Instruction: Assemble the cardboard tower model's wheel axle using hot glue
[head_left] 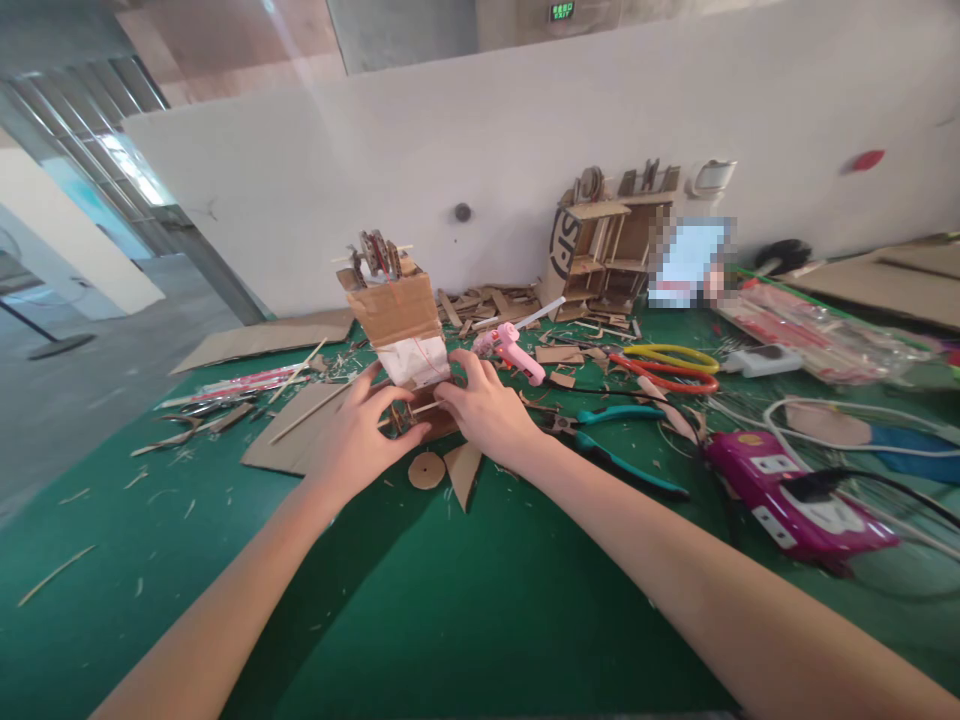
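A cardboard model (397, 315) stands tilted in front of me, with cardboard wheels and thin sticks on its top and a white patch on its near side. My left hand (367, 430) curves round its lower left, thumb and fingers apart on the base. At the lower right, the bent fingers of my right hand (484, 405) grip the base beside a thin wooden stick. The fingertips partly hide the contact there. Just below lie a round cardboard disc (427, 471) with a centre hole and a triangular cardboard piece (463, 473).
A pink glue gun (517, 352) lies right of the model. Nearer are teal-handled pliers (626, 412), scissors (671, 365) and a purple power strip (799, 495) with cables. A cardboard shelf (600, 250) stands by the wall. Scraps litter the green table (480, 600).
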